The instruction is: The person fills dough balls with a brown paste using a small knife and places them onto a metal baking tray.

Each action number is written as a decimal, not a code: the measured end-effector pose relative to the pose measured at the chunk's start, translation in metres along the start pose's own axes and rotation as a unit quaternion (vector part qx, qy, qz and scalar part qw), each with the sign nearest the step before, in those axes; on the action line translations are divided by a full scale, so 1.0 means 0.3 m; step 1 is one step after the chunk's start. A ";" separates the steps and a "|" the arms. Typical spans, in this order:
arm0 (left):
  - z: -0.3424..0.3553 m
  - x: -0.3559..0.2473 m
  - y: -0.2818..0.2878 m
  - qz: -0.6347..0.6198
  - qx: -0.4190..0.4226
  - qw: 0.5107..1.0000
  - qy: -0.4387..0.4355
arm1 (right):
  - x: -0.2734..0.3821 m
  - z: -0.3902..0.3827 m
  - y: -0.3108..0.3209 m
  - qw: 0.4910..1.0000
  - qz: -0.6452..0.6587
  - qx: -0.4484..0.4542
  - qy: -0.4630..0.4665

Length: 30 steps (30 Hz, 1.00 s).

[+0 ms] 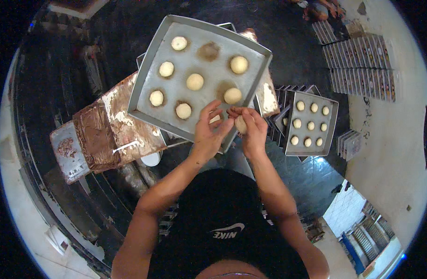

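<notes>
A large metal tray [169, 88] bears several pale, round dough balls [195, 81], with darker greasy patches beneath and among them. At its lower right edge, my left hand [211, 130] has its fingers curled around a pale piece of dough [215, 118]; whether that piece rests on the tray is partly hidden. Just to the right, my right hand [250, 128] grips a dough ball [240, 122] in bent fingers, close to my left hand's fingertips.
Below the tray lie chocolate-smeared boards [94, 135] and a silver sheet [64, 149], near a white container [151, 159]. At right, stacked trays [329, 130] hold more dough balls. Racked trays [362, 67] lean by the wall; another person [316, 10] is at top right.
</notes>
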<state>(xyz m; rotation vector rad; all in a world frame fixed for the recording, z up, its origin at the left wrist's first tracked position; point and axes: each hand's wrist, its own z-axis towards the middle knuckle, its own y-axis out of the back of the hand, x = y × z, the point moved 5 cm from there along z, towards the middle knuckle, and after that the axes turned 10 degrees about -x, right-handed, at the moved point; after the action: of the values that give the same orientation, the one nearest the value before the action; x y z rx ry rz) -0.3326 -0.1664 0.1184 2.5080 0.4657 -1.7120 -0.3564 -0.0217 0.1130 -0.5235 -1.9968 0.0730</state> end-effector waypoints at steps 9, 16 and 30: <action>0.258 0.022 0.346 0.019 -0.026 0.999 0.028 | -0.161 0.744 -0.574 0.529 -0.606 0.183 0.566; 0.346 0.021 0.474 0.013 0.006 0.997 0.075 | -0.128 0.798 -0.611 0.673 -0.562 0.258 0.406; 0.677 -0.167 0.356 -0.059 0.033 0.998 0.001 | 0.026 0.806 -0.545 0.813 -0.461 0.137 0.329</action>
<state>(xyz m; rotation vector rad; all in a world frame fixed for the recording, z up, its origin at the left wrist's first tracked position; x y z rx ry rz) -0.5012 -0.3243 0.0758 2.5747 0.5778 -1.7948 -0.6223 -0.1247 0.0499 0.5851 -1.3241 -0.3719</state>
